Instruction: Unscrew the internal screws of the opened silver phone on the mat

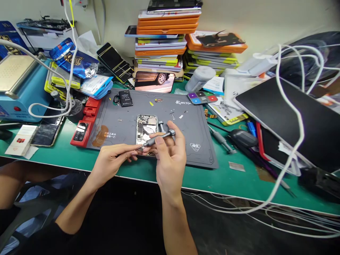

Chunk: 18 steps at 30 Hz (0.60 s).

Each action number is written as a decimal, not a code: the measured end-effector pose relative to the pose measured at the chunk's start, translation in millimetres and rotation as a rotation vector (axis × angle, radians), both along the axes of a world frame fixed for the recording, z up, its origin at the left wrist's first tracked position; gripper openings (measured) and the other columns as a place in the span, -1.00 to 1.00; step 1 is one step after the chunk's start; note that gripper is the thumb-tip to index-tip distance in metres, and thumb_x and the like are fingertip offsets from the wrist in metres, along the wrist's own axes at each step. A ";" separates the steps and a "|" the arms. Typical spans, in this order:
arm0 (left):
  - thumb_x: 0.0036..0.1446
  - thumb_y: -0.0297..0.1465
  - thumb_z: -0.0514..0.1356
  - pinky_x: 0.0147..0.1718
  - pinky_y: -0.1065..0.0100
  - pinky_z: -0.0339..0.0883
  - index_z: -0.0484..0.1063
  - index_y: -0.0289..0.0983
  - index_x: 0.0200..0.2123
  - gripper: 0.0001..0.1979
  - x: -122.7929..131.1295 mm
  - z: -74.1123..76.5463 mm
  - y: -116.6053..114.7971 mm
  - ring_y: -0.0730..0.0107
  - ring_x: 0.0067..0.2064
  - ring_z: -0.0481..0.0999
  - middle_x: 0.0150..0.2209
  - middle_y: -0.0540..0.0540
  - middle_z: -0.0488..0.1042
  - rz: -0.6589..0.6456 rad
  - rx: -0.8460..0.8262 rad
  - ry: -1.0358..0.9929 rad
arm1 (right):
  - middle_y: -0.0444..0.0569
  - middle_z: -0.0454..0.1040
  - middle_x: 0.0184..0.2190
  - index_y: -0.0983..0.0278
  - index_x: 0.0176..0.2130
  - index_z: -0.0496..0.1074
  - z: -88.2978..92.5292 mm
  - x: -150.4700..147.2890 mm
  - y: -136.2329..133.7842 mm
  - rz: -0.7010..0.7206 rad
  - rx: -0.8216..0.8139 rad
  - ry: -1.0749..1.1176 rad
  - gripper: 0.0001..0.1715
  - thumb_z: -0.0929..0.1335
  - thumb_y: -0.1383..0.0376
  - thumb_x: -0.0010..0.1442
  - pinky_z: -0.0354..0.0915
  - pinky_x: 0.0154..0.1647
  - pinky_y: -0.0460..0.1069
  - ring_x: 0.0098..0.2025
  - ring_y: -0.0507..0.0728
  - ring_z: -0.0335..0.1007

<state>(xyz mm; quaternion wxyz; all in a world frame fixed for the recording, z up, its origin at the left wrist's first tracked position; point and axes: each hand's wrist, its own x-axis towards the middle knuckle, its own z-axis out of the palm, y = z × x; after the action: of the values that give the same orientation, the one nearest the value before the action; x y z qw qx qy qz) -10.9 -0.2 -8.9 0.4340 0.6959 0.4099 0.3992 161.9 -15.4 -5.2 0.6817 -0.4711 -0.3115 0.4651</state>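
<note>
In my right hand (170, 156) is a grey screwdriver (155, 140), held slantwise with its tip pointing left and down. My left hand (113, 159) is closed in a pinch at the screwdriver's tip; whatever is between those fingers is too small to make out. Behind both hands an opened phone (147, 125) lies on the grey work mat (127, 124), its inner parts showing and its lower end partly covered by my fingers. A second grey tool (160, 124) stands just right of the phone. A black phone battery (125, 98) rests near the mat's back left.
Small screws and metal bits (181, 116) lie on the mat's right. A red device (80, 132) borders its left. Stacked boxes (160, 53) and a phone playing video (154, 82) stand behind. Another screwdriver (221, 140), a white cable (300, 134) and a dark panel (289, 117) occupy the right.
</note>
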 end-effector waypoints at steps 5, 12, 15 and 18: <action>0.46 -0.50 0.25 -0.19 0.46 0.66 0.70 -0.16 0.13 -0.69 -0.4 2.7 0.4 0.44 -0.25 0.75 -0.15 -0.07 0.77 -0.017 0.021 0.016 | -0.11 0.61 -0.15 0.08 0.33 0.29 -0.4 1.7 0.9 0.019 -0.007 0.041 -0.36 0.47 0.11 0.36 0.63 -0.37 0.00 -0.44 0.02 0.58; 0.45 -0.48 0.27 -0.16 0.44 0.65 0.72 -0.16 0.09 -0.73 -0.9 4.9 0.2 0.41 -0.25 0.75 -0.16 -0.07 0.77 -0.007 0.037 0.060 | -0.11 0.62 -0.14 0.05 0.36 0.29 -1.2 3.7 1.8 0.043 -0.021 0.017 -0.35 0.45 0.10 0.39 0.64 -0.34 0.02 -0.45 0.01 0.57; 0.45 -0.45 0.27 -0.14 0.42 0.65 0.73 -0.17 0.07 -0.75 -1.2 4.6 0.0 0.40 -0.25 0.74 -0.17 -0.07 0.77 -0.003 0.038 0.075 | -0.12 0.63 -0.16 0.06 0.37 0.30 -0.5 3.9 1.8 0.048 -0.016 0.036 -0.34 0.46 0.11 0.38 0.63 -0.36 -0.01 -0.45 0.01 0.57; 0.47 -0.41 0.27 -0.13 0.41 0.66 0.73 -0.17 0.07 -0.76 -1.3 4.6 -0.2 0.39 -0.25 0.75 -0.16 -0.09 0.77 -0.010 0.031 0.068 | -0.12 0.63 -0.16 0.06 0.36 0.31 0.2 4.3 1.7 0.061 -0.005 0.059 -0.36 0.46 0.13 0.38 0.63 -0.37 -0.02 -0.44 0.01 0.59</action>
<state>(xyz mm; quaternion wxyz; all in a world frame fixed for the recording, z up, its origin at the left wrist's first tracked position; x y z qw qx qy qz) -12.2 -0.5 -4.3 0.4111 0.7177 0.4146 0.3795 166.2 -13.7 -5.0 0.6750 -0.4493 -0.3043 0.4999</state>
